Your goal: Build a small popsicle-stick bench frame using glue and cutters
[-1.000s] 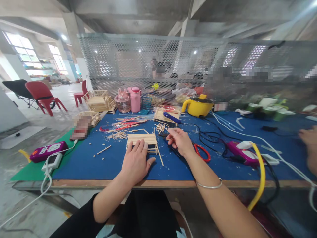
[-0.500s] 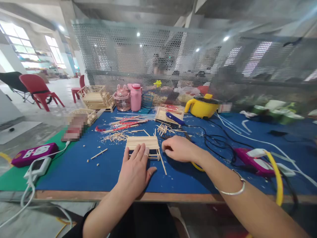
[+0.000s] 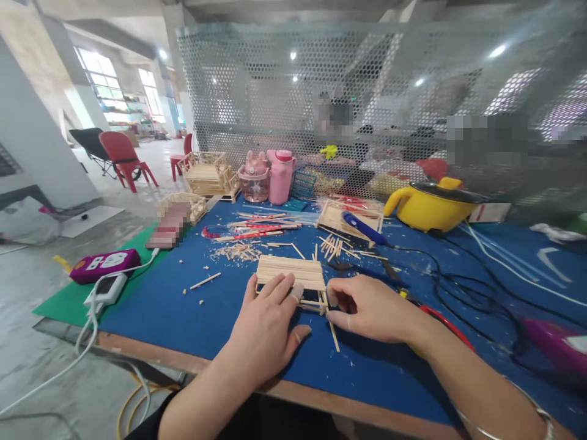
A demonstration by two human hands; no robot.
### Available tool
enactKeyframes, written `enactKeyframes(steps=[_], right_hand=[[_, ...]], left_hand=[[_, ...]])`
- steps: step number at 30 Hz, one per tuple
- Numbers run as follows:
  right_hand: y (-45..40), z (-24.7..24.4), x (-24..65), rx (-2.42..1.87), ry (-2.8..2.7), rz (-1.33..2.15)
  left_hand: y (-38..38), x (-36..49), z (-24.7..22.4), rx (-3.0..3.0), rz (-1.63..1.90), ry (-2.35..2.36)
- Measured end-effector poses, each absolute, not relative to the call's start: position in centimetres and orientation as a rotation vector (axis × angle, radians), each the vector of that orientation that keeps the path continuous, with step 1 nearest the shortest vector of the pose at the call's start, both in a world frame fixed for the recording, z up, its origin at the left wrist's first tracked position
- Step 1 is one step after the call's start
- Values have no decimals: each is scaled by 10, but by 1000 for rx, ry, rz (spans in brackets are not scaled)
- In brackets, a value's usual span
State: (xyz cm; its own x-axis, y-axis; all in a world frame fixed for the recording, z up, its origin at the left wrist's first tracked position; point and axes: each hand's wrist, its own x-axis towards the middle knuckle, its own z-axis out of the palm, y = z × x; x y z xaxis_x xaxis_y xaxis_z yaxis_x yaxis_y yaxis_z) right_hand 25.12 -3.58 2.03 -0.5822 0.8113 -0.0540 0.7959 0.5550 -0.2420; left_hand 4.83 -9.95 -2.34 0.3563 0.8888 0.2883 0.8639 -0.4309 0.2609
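Observation:
A small model of wooden sticks (image 3: pixel 291 269), with a slatted top and a frame at its front, lies on the blue table mat. My left hand (image 3: pixel 270 321) rests flat on its front part, fingers stretched and the thumb apart. At the model's right front corner is my right hand (image 3: pixel 367 305); its fingers are bent and thumb and forefinger close on the corner. Just below that thumb a loose thin stick (image 3: pixel 334 336) sticks out toward the table edge. Whether the fingertips also hold a small stick is hidden.
Behind the model lie loose sticks (image 3: pixel 332 246), wood scraps (image 3: pixel 236 252) and a blue-handled corded tool (image 3: pixel 364 228). A yellow pot (image 3: pixel 431 208) stands at the back right, a pink bottle (image 3: pixel 280 177) at the back. Black cords (image 3: pixel 486 287) and a red-handled tool (image 3: pixel 447 327) lie to the right.
My right hand has come in against the model's right front corner, its fingers now touching it. The left hand stays flat on the model. The view has shifted, moving everything rightward.

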Motion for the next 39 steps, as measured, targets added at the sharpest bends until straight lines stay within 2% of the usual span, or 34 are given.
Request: enactKeyframes(steps=[4, 11, 22, 35, 39], right_hand=[[-32, 10, 253, -1450, -2634, 527], [-32, 7, 248, -1459, -2595, 488], [-17, 8, 272, -1377, -2488, 853], [-27, 4, 258, -1301, -2547, 654], [-23, 3, 262, -1237, -2510, 762]], left_hand=[[-100, 47, -24, 2558, 568, 1622], [-100, 49, -25, 2588, 571, 1647], [-99, 51, -29, 2625, 591, 1682], [-99, 55, -29, 2631, 608, 1720], [-100, 55, -28, 2617, 602, 1724]])
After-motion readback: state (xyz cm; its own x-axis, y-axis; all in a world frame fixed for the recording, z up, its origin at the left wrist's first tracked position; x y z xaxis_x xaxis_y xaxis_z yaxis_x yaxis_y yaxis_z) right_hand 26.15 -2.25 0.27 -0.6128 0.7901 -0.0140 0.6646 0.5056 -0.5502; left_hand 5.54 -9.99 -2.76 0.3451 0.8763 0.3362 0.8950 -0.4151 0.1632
